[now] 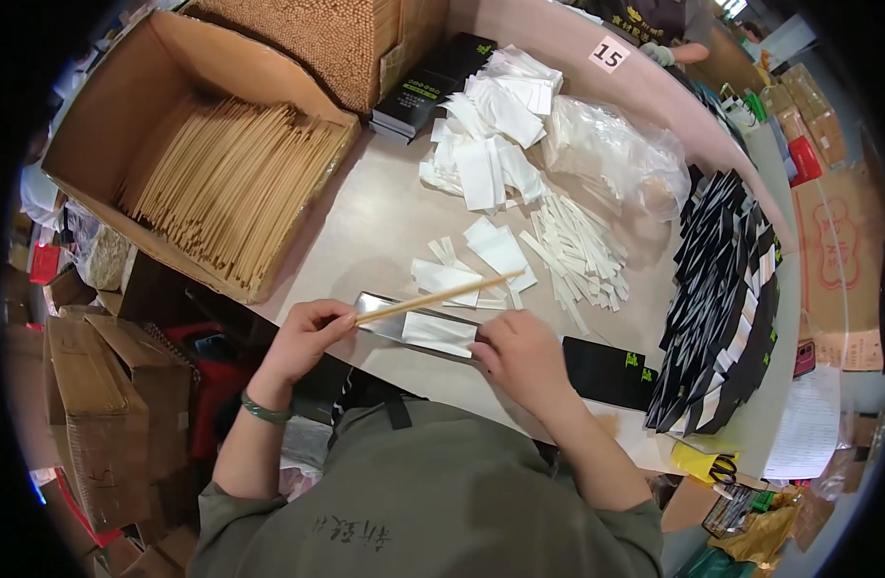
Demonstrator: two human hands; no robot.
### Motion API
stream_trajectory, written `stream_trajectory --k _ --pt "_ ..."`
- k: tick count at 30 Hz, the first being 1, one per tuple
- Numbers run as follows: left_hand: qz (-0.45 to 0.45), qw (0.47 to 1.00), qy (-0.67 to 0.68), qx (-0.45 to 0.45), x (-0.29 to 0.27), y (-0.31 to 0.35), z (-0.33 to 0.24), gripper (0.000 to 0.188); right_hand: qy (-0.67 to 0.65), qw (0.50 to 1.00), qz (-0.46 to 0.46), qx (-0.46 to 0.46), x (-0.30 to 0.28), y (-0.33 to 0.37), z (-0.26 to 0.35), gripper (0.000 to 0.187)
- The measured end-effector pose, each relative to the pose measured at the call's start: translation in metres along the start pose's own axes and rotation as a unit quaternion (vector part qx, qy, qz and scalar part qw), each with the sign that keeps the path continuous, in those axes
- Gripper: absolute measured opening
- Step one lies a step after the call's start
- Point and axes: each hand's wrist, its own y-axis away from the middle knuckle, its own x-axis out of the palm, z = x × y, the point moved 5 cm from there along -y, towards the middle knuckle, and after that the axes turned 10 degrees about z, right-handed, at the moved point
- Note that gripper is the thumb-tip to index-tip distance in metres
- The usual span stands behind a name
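Note:
My left hand (312, 337) pinches a pair of wooden chopsticks (452, 291) near their left end. They slant up to the right above an opened paper sleeve (380, 328) with a shiny silver inside. A white napkin packet (438, 333) lies in the sleeve. At the sleeve's right end, my right hand (524, 352) has its thumb and fingers closed on the edge. Just right of that hand are flat black sleeves (597, 371). Beyond the chopsticks lie loose white packets (495, 249) and a heap of narrow white strips (582, 252).
A cardboard box (91, 144) of chopsticks (240, 183) stands at left, another packed box (288, 39) behind it. Farther back are black sleeve bundles (428, 87), piled white packets (491, 144) and a clear plastic bag (616, 159). Finished-looking black packets (717, 318) line the curved right rim.

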Motion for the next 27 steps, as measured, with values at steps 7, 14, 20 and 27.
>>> stream_trajectory --k 7,14,20,27 --pt "0.029 0.965 -0.242 -0.097 -0.047 0.0 -0.01 0.008 -0.023 0.999 0.024 -0.015 0.011 0.042 -0.022 0.034" --pt "0.073 0.916 -0.353 0.176 0.102 -0.056 -0.027 0.012 -0.005 0.998 -0.021 -0.055 0.016 0.023 -0.011 0.034" --pt "-0.038 0.926 -0.365 0.086 0.116 -0.065 -0.017 0.013 0.013 0.999 -0.032 -0.003 0.021 0.031 -0.018 0.038" --pt "0.015 0.849 -0.429 0.309 0.116 -0.041 -0.05 0.06 -0.002 0.993 -0.091 -0.071 0.008 0.036 -0.006 0.033"
